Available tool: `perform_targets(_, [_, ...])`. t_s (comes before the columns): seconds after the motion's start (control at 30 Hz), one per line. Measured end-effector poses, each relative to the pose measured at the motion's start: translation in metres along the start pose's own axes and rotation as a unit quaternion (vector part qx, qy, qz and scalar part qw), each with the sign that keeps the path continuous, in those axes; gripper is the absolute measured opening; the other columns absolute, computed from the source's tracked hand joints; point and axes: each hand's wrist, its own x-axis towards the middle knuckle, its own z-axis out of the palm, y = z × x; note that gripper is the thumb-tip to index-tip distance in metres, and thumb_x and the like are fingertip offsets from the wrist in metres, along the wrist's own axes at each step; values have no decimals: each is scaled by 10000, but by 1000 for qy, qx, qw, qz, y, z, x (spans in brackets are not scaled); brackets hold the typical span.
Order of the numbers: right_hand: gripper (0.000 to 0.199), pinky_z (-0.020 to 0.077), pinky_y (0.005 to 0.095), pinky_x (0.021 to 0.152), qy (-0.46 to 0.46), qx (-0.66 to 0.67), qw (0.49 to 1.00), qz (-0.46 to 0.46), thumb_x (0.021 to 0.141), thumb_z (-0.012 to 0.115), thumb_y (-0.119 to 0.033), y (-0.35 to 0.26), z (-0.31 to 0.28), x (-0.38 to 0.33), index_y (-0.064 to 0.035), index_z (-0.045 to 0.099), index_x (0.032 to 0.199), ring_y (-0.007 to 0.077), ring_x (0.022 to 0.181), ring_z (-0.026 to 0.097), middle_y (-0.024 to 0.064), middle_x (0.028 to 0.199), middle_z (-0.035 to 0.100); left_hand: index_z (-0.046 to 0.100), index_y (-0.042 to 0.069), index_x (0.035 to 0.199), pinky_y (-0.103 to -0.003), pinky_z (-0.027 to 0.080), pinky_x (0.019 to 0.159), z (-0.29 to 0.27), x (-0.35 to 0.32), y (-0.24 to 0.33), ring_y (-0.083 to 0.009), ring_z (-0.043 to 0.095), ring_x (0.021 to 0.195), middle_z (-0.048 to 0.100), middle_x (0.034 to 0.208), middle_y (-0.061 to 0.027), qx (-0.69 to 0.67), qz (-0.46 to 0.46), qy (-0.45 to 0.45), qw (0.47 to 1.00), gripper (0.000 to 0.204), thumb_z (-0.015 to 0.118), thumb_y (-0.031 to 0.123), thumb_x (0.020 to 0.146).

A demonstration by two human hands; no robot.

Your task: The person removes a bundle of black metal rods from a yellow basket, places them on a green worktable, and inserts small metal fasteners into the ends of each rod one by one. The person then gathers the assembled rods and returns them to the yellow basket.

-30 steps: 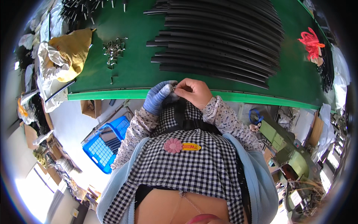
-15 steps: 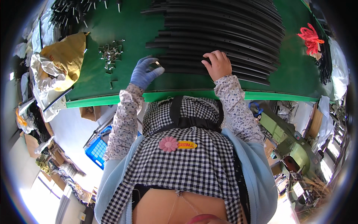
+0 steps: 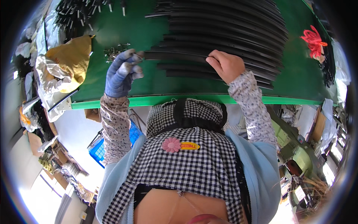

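My left hand [image 3: 122, 74], in a blue-grey glove, pinches a small metal clip [image 3: 140, 56] at the left end of a black tube [image 3: 169, 56]. Whether the clip sits inside the tube or only against its end is too small to tell. Bare, my right hand [image 3: 228, 67] has its thumb and fingers closed on the same tube farther right. Many similar black tubes [image 3: 227, 22] lie side by side under and beyond it. Partly behind my left hand is a small heap of metal clips [image 3: 112, 54].
The green table's near edge [image 3: 149, 100] runs in front of me. A yellow sack [image 3: 76, 61] lies at the left, with black pieces with bright ends [image 3: 80, 15] at the far left. Red ties [image 3: 314, 41] and a black bundle lie at the right. A blue crate [image 3: 97, 149] is below.
My left hand has moved left with the clip, up to a tube end. My right hand has moved right and closed on that tube, which now sticks out leftward from the others.
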Motion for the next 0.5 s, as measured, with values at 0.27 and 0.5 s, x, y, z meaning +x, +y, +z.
perform_targets(0.27, [350, 467, 302, 450, 2, 7, 999, -54, 945, 596, -412, -62, -38, 19, -101, 626, 786, 199, 488, 590, 21, 599, 600, 533, -25, 1272, -344, 611, 691, -4, -43, 22, -228, 700, 756, 645, 1205, -219, 58, 174, 85, 979, 439, 634, 250, 946])
perform_targets(0.5, [374, 457, 311, 449, -28, 22, 998, -43, 953, 581, -419, -80, -43, 15, -100, 630, 765, 203, 484, 581, 29, 591, 586, 577, -20, 1233, -323, 595, 709, 4, -59, 25, -244, 710, 754, 648, 1178, -250, 110, 252, 72, 959, 417, 664, 248, 925])
